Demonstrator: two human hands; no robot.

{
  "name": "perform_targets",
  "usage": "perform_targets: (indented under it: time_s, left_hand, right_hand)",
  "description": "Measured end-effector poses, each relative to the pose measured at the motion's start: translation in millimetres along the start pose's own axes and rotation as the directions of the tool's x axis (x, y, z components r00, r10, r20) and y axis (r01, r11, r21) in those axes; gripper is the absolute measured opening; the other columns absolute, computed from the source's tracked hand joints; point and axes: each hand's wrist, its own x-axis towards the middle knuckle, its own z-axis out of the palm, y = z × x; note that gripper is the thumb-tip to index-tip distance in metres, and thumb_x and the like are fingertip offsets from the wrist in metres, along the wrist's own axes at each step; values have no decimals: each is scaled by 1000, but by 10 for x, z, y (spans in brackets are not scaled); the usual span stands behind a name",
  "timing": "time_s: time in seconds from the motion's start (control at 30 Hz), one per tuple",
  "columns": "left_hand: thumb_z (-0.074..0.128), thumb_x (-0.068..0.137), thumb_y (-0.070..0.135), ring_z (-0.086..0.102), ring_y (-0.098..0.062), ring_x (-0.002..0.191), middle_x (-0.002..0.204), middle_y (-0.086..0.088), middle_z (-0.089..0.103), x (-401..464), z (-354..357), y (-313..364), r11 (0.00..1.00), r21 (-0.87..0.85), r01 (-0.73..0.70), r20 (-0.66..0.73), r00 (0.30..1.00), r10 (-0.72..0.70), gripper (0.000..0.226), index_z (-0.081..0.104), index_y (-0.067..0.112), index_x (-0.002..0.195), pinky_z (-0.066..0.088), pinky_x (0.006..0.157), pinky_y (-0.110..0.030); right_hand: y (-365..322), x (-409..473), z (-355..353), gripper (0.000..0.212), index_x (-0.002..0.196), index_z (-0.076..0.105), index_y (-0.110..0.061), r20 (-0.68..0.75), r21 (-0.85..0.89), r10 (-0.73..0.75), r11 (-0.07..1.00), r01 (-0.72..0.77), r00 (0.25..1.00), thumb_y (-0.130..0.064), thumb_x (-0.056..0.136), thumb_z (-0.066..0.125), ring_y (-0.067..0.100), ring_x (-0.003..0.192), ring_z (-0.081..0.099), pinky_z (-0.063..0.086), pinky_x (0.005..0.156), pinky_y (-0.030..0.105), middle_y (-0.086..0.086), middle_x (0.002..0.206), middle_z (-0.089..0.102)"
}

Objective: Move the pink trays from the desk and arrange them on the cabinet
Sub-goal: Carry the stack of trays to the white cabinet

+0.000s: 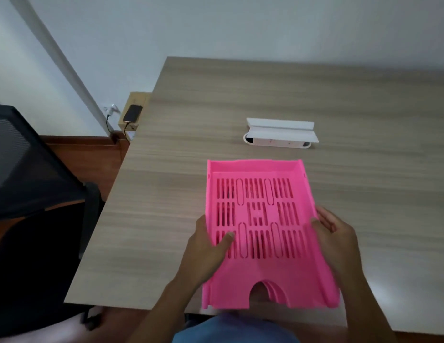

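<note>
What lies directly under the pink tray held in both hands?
Through the slots of the pink tray and its front notch, more pink layers show, probably nested trays. Their number is hidden. Below lies the wooden desk.

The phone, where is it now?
In the head view, the phone lies at the left on a small wooden box beside the desk's far left corner.

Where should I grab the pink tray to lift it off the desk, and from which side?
Grip the pink tray by its two long side walls, one hand from each side, near the front half. The floor is slotted and the front edge has a notch, so the raised walls probably give the firmest hold. The left hand and right hand already sit there.
</note>
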Motion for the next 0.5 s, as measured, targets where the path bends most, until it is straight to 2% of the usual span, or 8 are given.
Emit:
perform_targets:
  time_s: [0.17,0.27,0.33,0.43,0.5]
  left_hand:
    - [67,89,44,67,1,94,106,20,64,-20,87,-35,1000,2,-11,1,1000,11,57,37,31,135,51,70,-19]
    - [66,91,38,69,0,89,102,16,67,13,70,-14,999,-36,13,-26,1000,-14,50,41,27,133,52,68,-19]
    - [66,91,40,70,-3,89,102,14,67,40,45,-28,999,-37,17,-33,999,-18,54,39,26,135,52,68,-21]
    - [66,91,42,69,-2,89,101,16,66,56,44,-43,1000,-20,16,-23,1000,-17,58,35,26,137,49,65,-17]
    - [65,92,40,68,1,86,98,17,65,64,67,-45,999,-29,14,-27,1000,-15,54,37,26,135,47,63,-14]
  right_hand:
    - [73,-12,-14,42,136,62,-29,-20,-13,24,1000,-25,1000,-16,95,58,9,69,75,61,64,34,-10,99,77]
    - [43,-7,-7,41,132,63,-32,-28,41,17,999,-16,999,-12,96,57,8,63,74,59,59,30,-14,85,79]
    - [25,-32,35,41,130,62,-35,-16,36,6,999,-6,1000,-12,96,56,8,60,73,59,54,29,-19,77,78]
    - [70,-42,97,41,132,65,-31,-10,12,5,1000,-5,1000,-13,95,56,23,68,76,64,59,40,-13,83,79]
    - [106,-32,92,41,132,65,-30,-34,26,-1,1000,2,999,-14,95,55,20,67,76,63,56,35,-8,84,80]
